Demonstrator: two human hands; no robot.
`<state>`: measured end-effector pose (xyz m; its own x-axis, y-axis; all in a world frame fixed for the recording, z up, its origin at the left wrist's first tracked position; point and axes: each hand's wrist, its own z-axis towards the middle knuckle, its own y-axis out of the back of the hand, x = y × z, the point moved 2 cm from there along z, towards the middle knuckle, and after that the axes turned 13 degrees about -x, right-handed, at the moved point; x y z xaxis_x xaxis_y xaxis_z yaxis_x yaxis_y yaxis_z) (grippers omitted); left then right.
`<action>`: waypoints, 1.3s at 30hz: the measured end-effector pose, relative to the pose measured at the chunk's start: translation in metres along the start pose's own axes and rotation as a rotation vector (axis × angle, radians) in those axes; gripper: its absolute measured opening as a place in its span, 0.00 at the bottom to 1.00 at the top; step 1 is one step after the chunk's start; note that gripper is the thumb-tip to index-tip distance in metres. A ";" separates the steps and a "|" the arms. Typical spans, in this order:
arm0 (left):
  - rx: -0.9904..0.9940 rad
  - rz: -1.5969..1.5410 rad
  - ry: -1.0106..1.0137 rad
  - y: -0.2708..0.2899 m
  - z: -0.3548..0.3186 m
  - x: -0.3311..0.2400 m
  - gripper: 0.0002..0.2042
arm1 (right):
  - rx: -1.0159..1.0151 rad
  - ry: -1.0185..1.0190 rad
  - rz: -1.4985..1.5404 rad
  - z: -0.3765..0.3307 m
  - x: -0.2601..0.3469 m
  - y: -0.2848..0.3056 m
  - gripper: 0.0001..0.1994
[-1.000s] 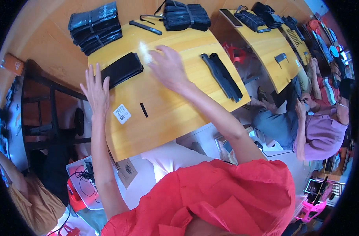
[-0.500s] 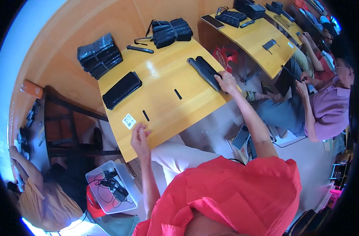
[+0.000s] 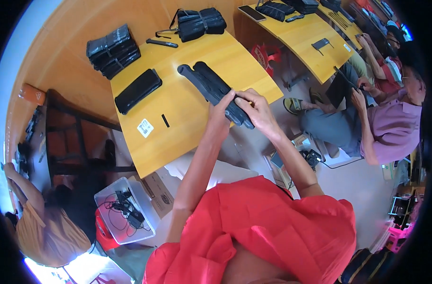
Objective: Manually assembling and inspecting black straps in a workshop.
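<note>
Both hands hold a pair of long black, rounded bars [image 3: 207,81] lying side by side, perhaps a folded piece, tilted over the table's right part. My left hand [image 3: 220,111] is closed on the lower left side, its thumb near the right one. My right hand [image 3: 257,106] grips the lower right side with curled fingers. A flat black pouch-like piece [image 3: 139,91] lies on the yellow wooden table [image 3: 178,135], left of my hands. A short thin black strip [image 3: 165,120] and a white printed label [image 3: 145,128] lie nearer to me.
Banded stacks of black pieces [image 3: 113,51] and a black bundle [image 3: 201,23] stand along the far edge, with a slim black bar [image 3: 162,43] between. A clear bin of cables [image 3: 147,232] sits on the floor at left. Seated co-workers [image 3: 393,125] are at right, beside another table [image 3: 301,42].
My right hand has drawn the black bars leftward and toward me. My left hand has left the near edge and taken hold of them. A second thin strip is now hidden from sight.
</note>
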<state>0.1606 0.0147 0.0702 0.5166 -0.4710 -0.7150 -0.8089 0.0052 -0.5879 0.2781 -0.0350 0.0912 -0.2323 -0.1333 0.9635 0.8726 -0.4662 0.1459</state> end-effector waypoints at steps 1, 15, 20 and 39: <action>-0.009 -0.006 0.003 -0.002 -0.005 -0.001 0.16 | -0.005 0.014 -0.009 -0.003 0.007 0.004 0.15; 0.077 0.319 -0.293 0.024 -0.060 -0.014 0.11 | 0.102 -0.031 0.036 -0.048 0.017 0.005 0.13; 0.116 0.376 -0.213 0.032 -0.073 -0.001 0.14 | -0.021 0.202 -0.017 -0.027 0.056 -0.003 0.22; -0.298 -0.042 -0.240 0.036 -0.072 -0.017 0.16 | -0.239 0.012 0.323 -0.041 0.051 -0.033 0.16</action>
<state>0.1026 -0.0406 0.0887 0.5731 -0.2454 -0.7819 -0.8138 -0.2825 -0.5079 0.2196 -0.0626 0.1259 0.0313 -0.3162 0.9482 0.7776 -0.5884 -0.2218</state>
